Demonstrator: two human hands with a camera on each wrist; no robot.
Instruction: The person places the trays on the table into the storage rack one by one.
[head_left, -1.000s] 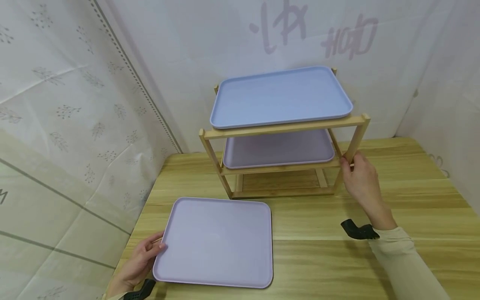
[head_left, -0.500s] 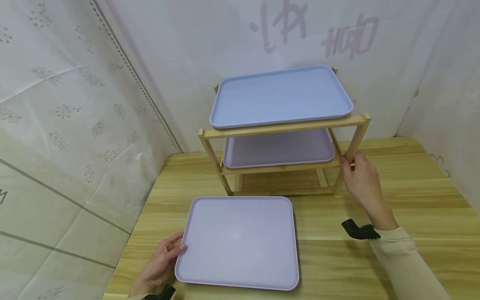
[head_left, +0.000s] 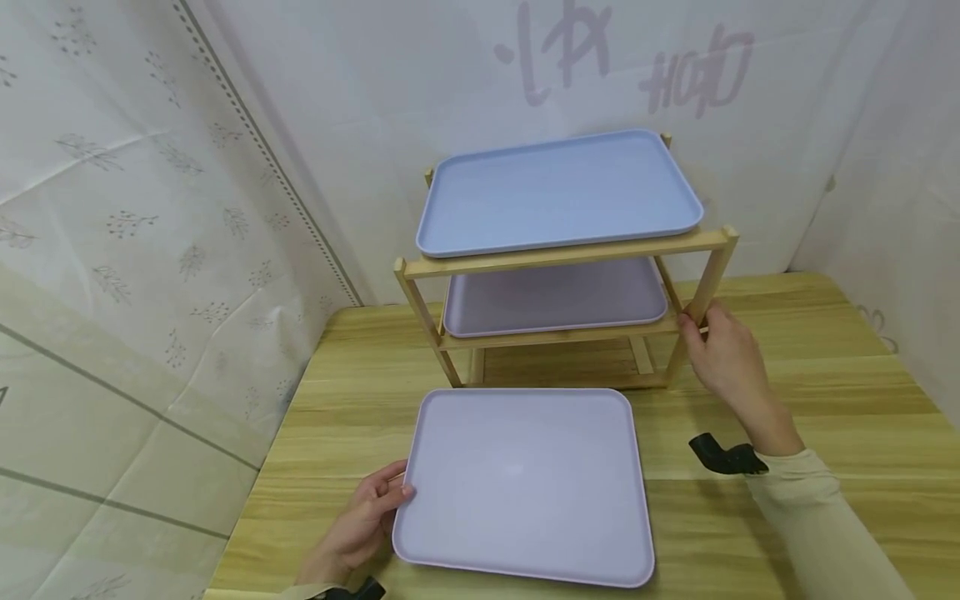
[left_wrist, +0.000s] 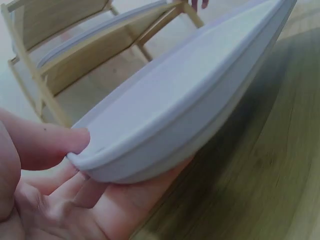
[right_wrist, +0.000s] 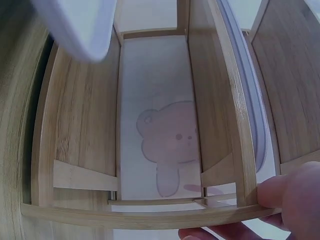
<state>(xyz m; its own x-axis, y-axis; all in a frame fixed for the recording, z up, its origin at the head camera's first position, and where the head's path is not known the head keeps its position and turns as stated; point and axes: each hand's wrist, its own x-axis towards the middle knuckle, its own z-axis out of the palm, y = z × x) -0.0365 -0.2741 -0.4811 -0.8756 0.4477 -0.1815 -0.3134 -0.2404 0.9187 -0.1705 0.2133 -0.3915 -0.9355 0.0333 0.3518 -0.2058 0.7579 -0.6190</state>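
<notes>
A light purple tray (head_left: 525,483) is held above the table in front of a wooden rack (head_left: 566,262). My left hand (head_left: 363,521) grips its left edge; in the left wrist view the thumb (left_wrist: 55,145) lies on the rim and the other fingers are underneath. With my right hand (head_left: 727,358) I grip the rack's front right post at the height of the middle shelf. A blue tray (head_left: 558,192) lies on the rack's top, slightly askew. Another purple tray (head_left: 555,296) sits on the middle shelf. The bottom shelf (right_wrist: 87,115) holds nothing in the right wrist view.
The rack stands at the back of a wooden table (head_left: 832,375), close to a white cloth backdrop (head_left: 337,108). A patterned cloth (head_left: 127,250) hangs along the left side. Black wrist mounts (head_left: 727,456) show at both wrists.
My left hand has carried the purple tray to the right, from the rack's front left to directly before it. The right hand keeps its grip on the post, and the rack stays put.
</notes>
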